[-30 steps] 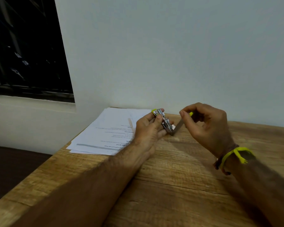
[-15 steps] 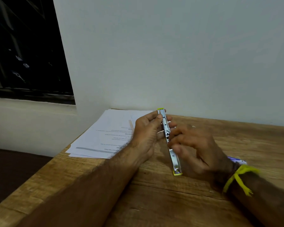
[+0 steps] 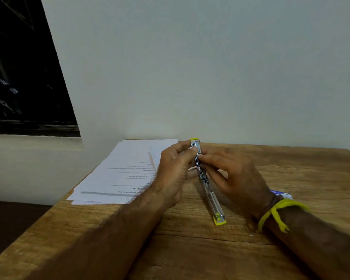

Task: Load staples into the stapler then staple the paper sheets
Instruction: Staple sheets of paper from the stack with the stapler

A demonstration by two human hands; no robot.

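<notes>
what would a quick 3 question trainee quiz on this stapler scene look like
1. True or false: the stapler is swung fully open, one end lying on the table.
2. Which hand grips the far half of the stapler? A) left hand B) right hand C) neither
3. Fill in: the paper sheets lie on the ____ side of the stapler, near the table's far corner.

Key: 1 true; 2 A; 3 left. The right hand's fingertips pinch at the stapler's middle; whether they hold staples cannot be seen. A small blue and white packet peeks out behind the right wrist.
</notes>
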